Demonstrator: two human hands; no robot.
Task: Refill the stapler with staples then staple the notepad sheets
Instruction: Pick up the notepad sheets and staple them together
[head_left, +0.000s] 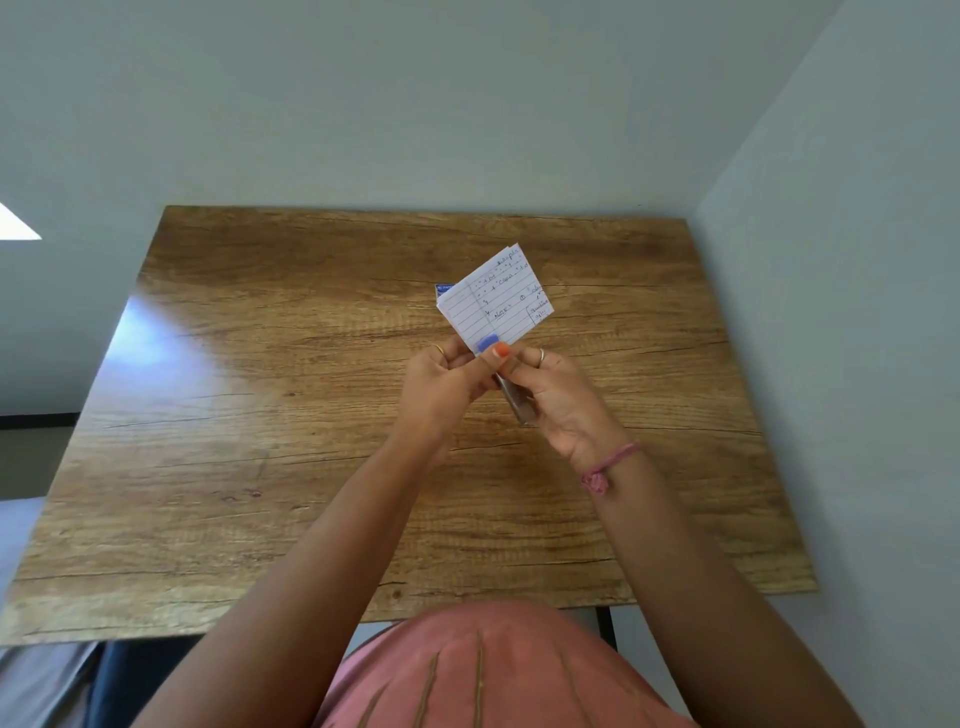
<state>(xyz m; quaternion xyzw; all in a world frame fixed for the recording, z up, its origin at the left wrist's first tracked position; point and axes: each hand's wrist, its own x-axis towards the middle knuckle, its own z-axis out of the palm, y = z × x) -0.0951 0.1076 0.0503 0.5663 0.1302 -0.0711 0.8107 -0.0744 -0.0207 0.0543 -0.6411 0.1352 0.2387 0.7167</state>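
Note:
Small lined notepad sheets (496, 301) with handwriting are held up above the middle of the wooden table (260, 415). My left hand (447, 379) pinches their lower corner, its thumb pressing there. A small stapler (511, 397) with a blue tip (487, 343) clamps that same corner, and my right hand (561, 400) grips its metal body from the right. Behind the sheets' left edge a blue staple box (443, 288) peeks out on the table, mostly hidden.
The table stands against a pale wall at the back and another wall on the right. A glare patch lies on its left part. My torso in a pink garment is at the near edge.

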